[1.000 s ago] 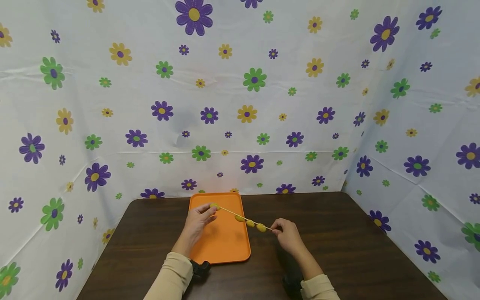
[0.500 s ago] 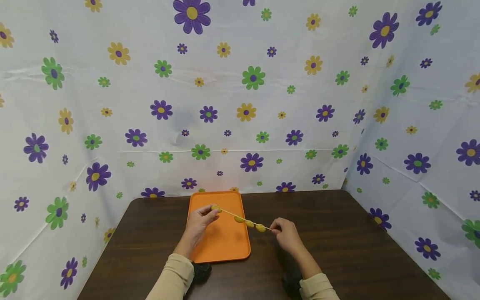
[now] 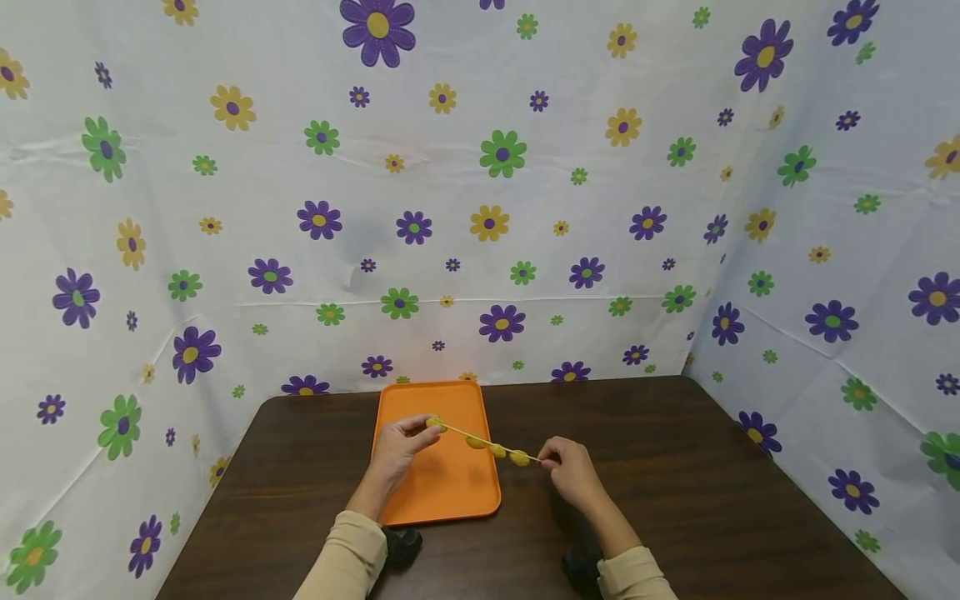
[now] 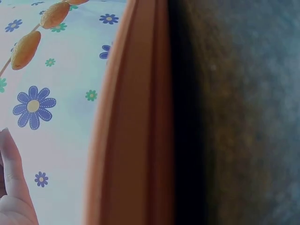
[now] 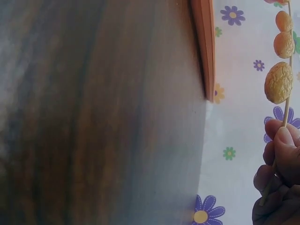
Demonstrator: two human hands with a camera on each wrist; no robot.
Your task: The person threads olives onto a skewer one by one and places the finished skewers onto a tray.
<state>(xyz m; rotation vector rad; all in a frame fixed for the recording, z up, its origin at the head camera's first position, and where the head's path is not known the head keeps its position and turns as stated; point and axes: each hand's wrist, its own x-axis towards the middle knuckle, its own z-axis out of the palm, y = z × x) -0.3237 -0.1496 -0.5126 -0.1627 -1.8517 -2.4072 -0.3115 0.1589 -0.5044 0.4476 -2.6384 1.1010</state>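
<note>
A thin wooden skewer [image 3: 457, 432] is held aslant above the tray, carrying several yellow, wrinkled oval pieces [image 3: 519, 457]. With thumb and fingertips, my left hand [image 3: 396, 452] pinches the piece [image 3: 436, 424] at the far left end. A gap of bare stick separates that piece from the others. My right hand [image 3: 574, 472] grips the bare lower end of the stick; the right wrist view shows its thumb [image 5: 285, 138] pressed on the stick just below the largest piece [image 5: 279, 83]. In the left wrist view only a finger [image 4: 13, 173] of my left hand shows, apart from two pieces [image 4: 26, 50].
An orange tray [image 3: 450, 492] lies on the dark wooden table [image 3: 675, 467], under the left hand and the skewer. A white flowered cloth [image 3: 525, 200] hangs behind and at both sides. Dark straps [image 3: 403, 546] are at the wrists.
My left hand has moved slightly down and right with the end piece, which is now nearer the other pieces. The right hand has hardly moved.
</note>
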